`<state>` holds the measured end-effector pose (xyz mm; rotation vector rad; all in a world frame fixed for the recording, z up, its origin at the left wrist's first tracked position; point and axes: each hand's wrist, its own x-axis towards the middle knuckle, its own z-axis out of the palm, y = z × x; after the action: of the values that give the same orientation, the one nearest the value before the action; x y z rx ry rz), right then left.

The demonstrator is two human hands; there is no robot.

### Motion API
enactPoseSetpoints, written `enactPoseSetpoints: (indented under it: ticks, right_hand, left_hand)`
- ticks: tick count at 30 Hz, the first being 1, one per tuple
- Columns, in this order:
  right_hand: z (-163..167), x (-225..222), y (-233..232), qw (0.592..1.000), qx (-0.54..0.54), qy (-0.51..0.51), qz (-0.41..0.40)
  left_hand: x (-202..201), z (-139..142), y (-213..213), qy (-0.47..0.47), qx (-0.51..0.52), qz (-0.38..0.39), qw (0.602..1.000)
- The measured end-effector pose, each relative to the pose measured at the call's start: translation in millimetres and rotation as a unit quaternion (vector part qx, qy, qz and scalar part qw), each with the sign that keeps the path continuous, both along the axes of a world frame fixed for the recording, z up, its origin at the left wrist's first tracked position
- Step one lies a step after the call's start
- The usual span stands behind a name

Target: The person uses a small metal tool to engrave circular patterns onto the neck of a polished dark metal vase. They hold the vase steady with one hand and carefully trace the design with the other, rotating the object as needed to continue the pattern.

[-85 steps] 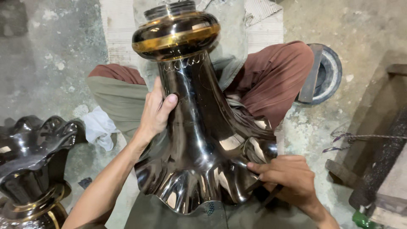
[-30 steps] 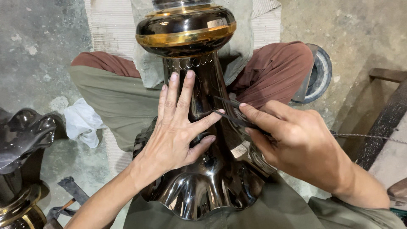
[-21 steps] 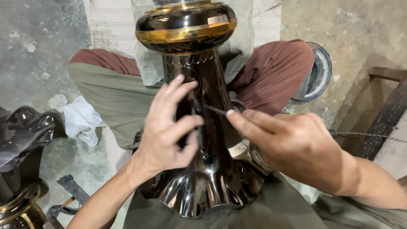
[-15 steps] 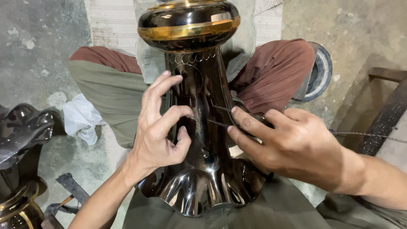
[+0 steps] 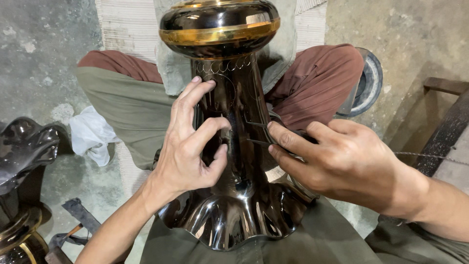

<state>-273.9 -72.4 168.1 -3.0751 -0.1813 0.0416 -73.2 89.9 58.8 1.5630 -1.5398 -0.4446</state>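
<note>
Two hands work on a tall glossy black vase (image 5: pixel 239 146) that lies across the person's lap, its ruffled flared rim toward the camera and its bulbous end, ringed with a gold band (image 5: pixel 220 34), pointing away toward the knees. Fine scratched line patterns show on the neck just under the bulb.

On the vase's left side rests the left hand (image 5: pixel 188 151), its fingers (image 5: pixel 207 132) curled and spread apart, the tips pressed against the dark neck, steadying it without closing round anything. From the other side comes the right hand (image 5: pixel 342 161), whose fingers (image 5: pixel 286 142) are pinched together on a thin dark pointed tool (image 5: pixel 259 134); two slim prongs of it reach the vase's surface between both hands.

Beneath the vase lies an olive-green cloth (image 5: pixel 127 107) over the person's legs, which are crossed in reddish-brown trousers (image 5: pixel 317 83). A crumpled white rag (image 5: pixel 90 134) sits on the concrete floor (image 5: pixel 34 63) just beside the left knee. At the left edge stands a second black vase (image 5: pixel 22 161) with the same wavy rim and gold trim. Behind the right knee lies a round grey disc (image 5: pixel 369 83), partly hidden, and dark wooden pieces (image 5: pixel 447 112) fill the right edge.
</note>
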Motion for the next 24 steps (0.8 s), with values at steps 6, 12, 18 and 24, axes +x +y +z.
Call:
enactPoseSetpoints:
  ticks: [6, 12, 18, 24]
  right_hand:
    - [0, 1, 0, 1.0, -0.007, 0.003, -0.002]
    - [-6, -5, 2, 1.0, 0.01, -0.012, -0.015]
    - [-8, -6, 5, 0.995, 0.034, -0.01, -0.091]
    - [2, 8, 8, 0.984, 0.046, 0.044, -0.169]
  left_hand:
    - [-1, 1, -5, -0.02, 0.019, -0.016, 0.999]
    - [0, 0, -8, -0.017, 0.027, -0.017, 0.999]
    - [2, -3, -6, 0.017, 0.016, -0.014, 1.0]
    - [0, -6, -6, -0.023, -0.004, -0.045, 0.999]
